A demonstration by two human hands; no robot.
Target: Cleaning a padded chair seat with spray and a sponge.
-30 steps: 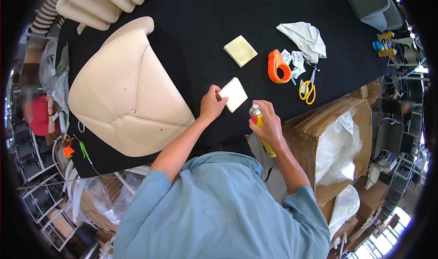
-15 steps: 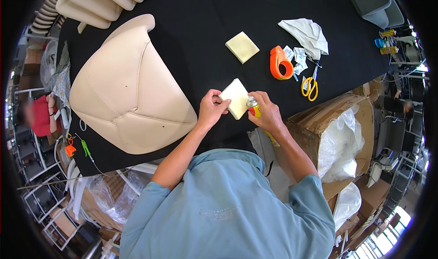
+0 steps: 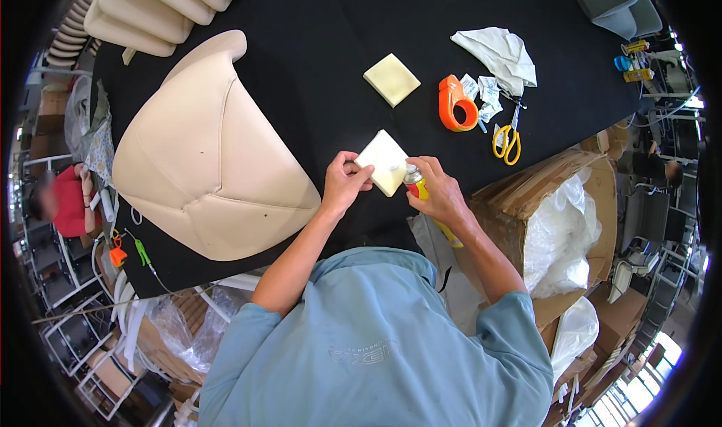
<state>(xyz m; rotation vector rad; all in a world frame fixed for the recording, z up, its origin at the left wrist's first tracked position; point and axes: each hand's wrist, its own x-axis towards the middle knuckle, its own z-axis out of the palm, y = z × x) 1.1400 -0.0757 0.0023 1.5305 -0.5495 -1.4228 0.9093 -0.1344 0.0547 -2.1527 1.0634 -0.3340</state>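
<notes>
Between the thumb and fingers of my left hand (image 3: 346, 182) is the edge of a square cream sponge pad (image 3: 383, 160), held tilted above the black table. My right hand (image 3: 438, 192) is closed around a red and yellow spray can (image 3: 415, 179), its index finger at the top. The can's silver top is close to the pad's right corner. A second square cream sponge pad (image 3: 392, 80) lies flat beyond my hands. To the left rests a large beige upholstered chair shell (image 3: 218, 156) with stitched seams.
An orange tape dispenser (image 3: 456, 105), small white packets (image 3: 489, 96), a white cloth (image 3: 496, 57) and yellow-handled scissors (image 3: 508, 143) lie at right. Stacked beige shells (image 3: 150, 10) stand far left. A cardboard box (image 3: 508, 209) with clear plastic stands right of the table. A person in red (image 3: 69, 201) is at left.
Both hands stay near the same spot with the pad and the can. The view has shifted slightly, and the person in red at the left has moved.
</notes>
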